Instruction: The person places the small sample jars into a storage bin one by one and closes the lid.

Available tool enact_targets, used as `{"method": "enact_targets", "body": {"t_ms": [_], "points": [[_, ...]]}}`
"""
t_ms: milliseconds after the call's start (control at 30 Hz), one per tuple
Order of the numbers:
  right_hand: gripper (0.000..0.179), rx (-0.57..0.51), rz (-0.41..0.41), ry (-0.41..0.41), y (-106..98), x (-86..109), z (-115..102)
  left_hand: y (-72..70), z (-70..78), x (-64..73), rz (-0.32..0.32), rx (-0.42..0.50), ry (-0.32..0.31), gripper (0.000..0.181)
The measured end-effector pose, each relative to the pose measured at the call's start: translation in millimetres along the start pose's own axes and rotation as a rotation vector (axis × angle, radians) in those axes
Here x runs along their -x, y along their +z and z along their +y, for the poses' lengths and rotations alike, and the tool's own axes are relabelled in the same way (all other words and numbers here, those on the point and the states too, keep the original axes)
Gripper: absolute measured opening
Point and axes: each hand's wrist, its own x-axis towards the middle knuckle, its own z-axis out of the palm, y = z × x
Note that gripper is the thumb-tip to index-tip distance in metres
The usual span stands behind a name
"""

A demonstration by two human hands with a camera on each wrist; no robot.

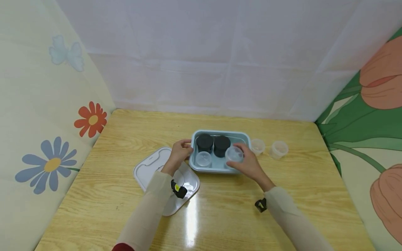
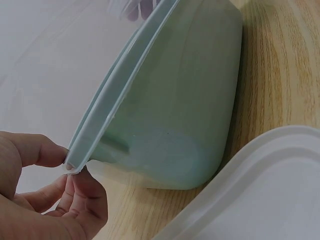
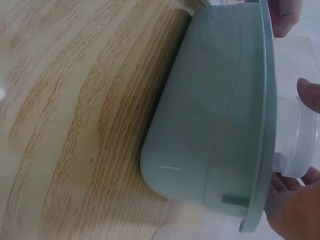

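Observation:
A light blue plastic bin [image 1: 216, 169] stands on the table with two black-lidded jars [image 1: 205, 142] along its back side. In its front left part sits a clear plastic cup [image 1: 203, 159]. My right hand [image 1: 249, 162] grips another clear lidded cup [image 1: 234, 154] over the bin's front right; in the right wrist view this cup [image 3: 295, 137] is partly below the rim, thumb on one side and fingers on the other. With thumb and fingers my left hand [image 1: 180, 152] pinches the bin's left rim, seen closely in the left wrist view at the rim corner [image 2: 80, 152].
A white lid [image 1: 150, 167] lies on the table under my left forearm, left of the bin. Two more clear cups, one close to the bin [image 1: 258, 146] and one farther right [image 1: 278, 149], stand on the wooden table [image 1: 232, 216]. A white cloth [image 1: 194, 80] hangs behind.

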Motion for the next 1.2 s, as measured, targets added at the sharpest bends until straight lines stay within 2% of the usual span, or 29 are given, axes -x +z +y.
{"method": "enact_targets", "body": {"t_ms": [367,800,1200], "points": [[0.071,-0.033,-0.023,-0.003,8.9,-0.9,-1.8,-1.0,1.6,0.6,0.003,0.014,0.006,0.046],[0.069,0.007,-0.07,0.006,16.4,-6.2,-3.0,-0.2,0.8,-0.4,0.002,0.018,0.012,0.046],[0.072,0.058,-0.122,-0.001,21.0,-12.0,-0.6,-0.6,0.9,-1.2,-0.004,-0.009,-0.014,0.046]]}}
